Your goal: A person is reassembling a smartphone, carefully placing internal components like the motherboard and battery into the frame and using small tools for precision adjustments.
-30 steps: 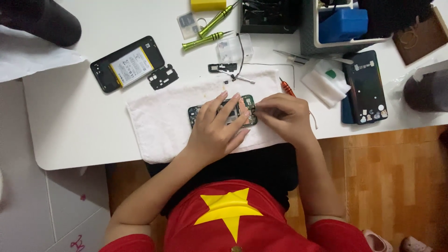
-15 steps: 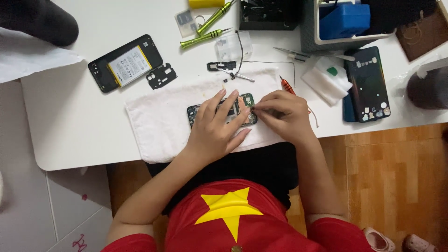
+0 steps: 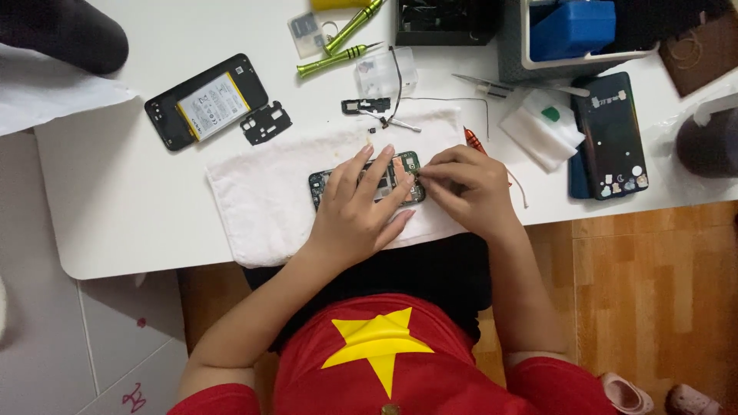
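A green phone circuit board (image 3: 323, 184) lies on a white cloth (image 3: 261, 200) spread over the white table. My left hand (image 3: 361, 207) rests flat on the board with its fingers spread, pinning it down. My right hand (image 3: 469, 188) is closed at the board's right end, fingertips pinched on a small part there; what it pinches is too small to make out. An orange-handled screwdriver (image 3: 473, 141) pokes out just behind my right hand.
An opened phone body with its battery (image 3: 206, 104) and a black bracket (image 3: 265, 123) lie at the back left. Green-handled tools (image 3: 338, 54), a small black part (image 3: 365, 105), tweezers (image 3: 480, 81), folded wipes (image 3: 542, 127), a dark phone back (image 3: 613, 134) and a grey bin (image 3: 538, 31) stand behind.
Both hands stay on the board; the right hand's fingertips have shifted only slightly at its right end.
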